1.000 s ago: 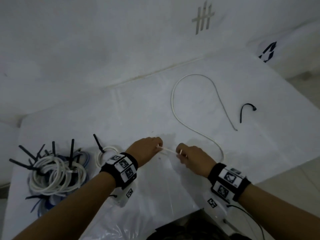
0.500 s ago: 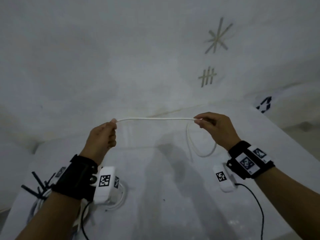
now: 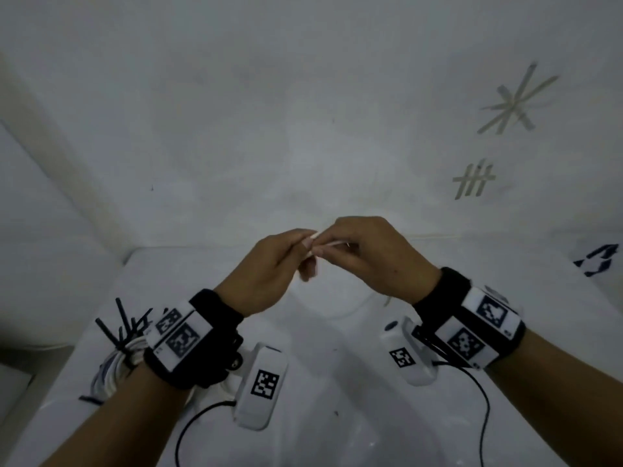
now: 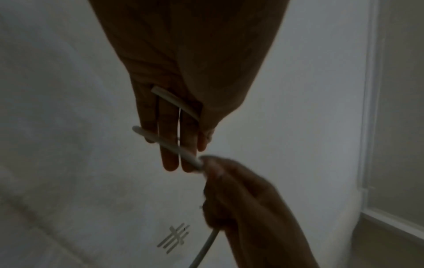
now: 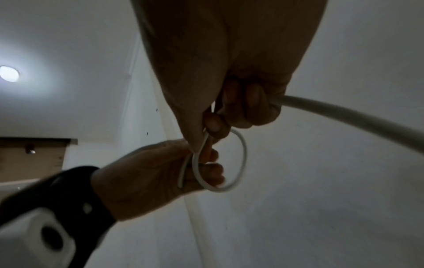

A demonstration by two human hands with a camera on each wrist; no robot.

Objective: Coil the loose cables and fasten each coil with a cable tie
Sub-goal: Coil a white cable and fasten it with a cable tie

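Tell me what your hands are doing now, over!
Left hand and right hand both pinch the white cable. First small loop formed, no tie on it yet. Nothing in the way.

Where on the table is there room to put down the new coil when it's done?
The table looks bare in the middle, between the two wrists, and off to the right toward the black marking. The left edge is crowded: finished coils with black cable ties sticking up. Both the left hand and right hand hold the white cable above the table.
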